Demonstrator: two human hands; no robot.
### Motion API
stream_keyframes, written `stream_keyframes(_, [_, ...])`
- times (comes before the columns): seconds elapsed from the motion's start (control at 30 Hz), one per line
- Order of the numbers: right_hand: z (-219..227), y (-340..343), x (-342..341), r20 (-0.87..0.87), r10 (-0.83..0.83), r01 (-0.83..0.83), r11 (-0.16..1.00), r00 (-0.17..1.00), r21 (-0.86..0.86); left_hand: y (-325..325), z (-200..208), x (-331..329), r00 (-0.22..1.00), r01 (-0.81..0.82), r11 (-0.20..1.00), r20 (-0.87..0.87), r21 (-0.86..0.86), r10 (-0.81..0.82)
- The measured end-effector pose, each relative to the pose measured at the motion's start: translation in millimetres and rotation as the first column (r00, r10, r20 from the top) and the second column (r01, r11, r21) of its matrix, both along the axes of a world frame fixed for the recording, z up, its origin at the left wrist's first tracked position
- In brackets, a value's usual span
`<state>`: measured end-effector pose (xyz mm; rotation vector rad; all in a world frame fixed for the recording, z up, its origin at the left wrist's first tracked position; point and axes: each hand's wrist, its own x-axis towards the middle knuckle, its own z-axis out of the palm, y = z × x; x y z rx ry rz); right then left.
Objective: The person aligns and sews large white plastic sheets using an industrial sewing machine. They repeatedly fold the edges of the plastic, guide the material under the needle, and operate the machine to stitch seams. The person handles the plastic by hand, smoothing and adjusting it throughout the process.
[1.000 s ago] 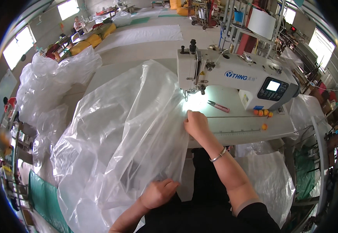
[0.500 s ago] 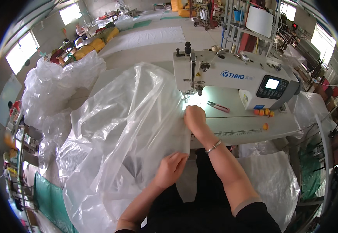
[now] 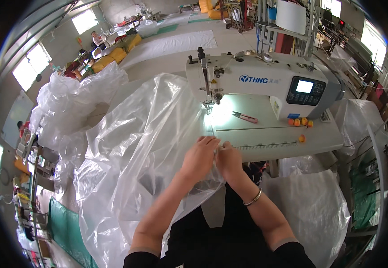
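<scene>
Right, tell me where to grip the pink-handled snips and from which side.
Take the snips by the pink handle, probably best from the right: they lie flat on the table, dark blades pointing left and handle end right.

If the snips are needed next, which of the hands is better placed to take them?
Probably the right hand: the snips lie ahead and to its right, while the left hand sits farther left, at the plastic sheet.

Film (image 3: 131, 138) bars the left; room runs under the machine arm (image 3: 243, 73), snips (image 3: 246, 118) lying there, fruit (image 3: 297, 122) beside the pillar (image 3: 288, 106).
</scene>
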<state>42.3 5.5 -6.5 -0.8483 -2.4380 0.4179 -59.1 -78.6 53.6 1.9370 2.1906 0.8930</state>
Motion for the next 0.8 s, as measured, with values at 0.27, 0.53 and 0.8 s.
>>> stream_keyframes(0.27, [3, -24, 2, -0.011, 0.044, -0.045, 0.996, 0.999, -0.071, 14, -50, -29, 0.945, 0.081, 0.992, -0.324, 0.094, -0.046])
stream_keyframes(0.53, [6, -1, -33, 0.027, 0.021, -0.017, 0.992, 0.999, -0.126, 51, -53, -73, 0.967, 0.146, 0.974, -0.233, 0.173, -0.104])
stream_keyframes(0.8, [-2, 33, -56, -0.111, -0.003, -0.007, 0.996, 0.994, -0.089, 97, -53, -110, 0.990, 0.136, 0.985, -0.049, 0.105, -0.131])
